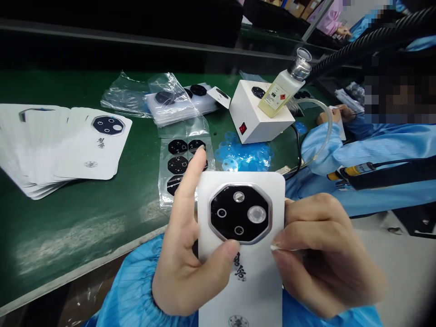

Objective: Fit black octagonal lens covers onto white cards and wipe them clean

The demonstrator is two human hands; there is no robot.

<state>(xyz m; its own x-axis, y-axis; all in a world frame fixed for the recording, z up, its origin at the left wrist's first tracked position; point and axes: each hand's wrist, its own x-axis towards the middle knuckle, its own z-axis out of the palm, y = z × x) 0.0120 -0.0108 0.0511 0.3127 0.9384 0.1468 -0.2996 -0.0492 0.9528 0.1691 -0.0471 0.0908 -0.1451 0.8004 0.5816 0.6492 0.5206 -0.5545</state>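
Close-up over a packing bench, with a white display card (240, 277) held up between both hands, well above the green workbench mat (85, 236). Black octagonal lens piece (239, 213), silver-rimmed with four round openings, sitting on the card's upper half. Left hand (180, 259) grasping the card: thumb (228, 250) pressed on the front just under the lens piece, index finger (197, 168) sticking up past the left edge, other fingers out of sight behind the card. Right hand (327, 259) clamping the right edge, fingers (306, 231) curled tight, with a tiny white bit at one fingertip, too small to tell what. Off to the left, a fanned stack of matching cards (64, 145). Up ahead, a plastic sheet of black lens pieces (180, 168), loose blue film tabs (238, 152), and a white box (260, 111) with a red switch. Over on the right, a co-worker's hand (332, 116) in a blue sleeve.
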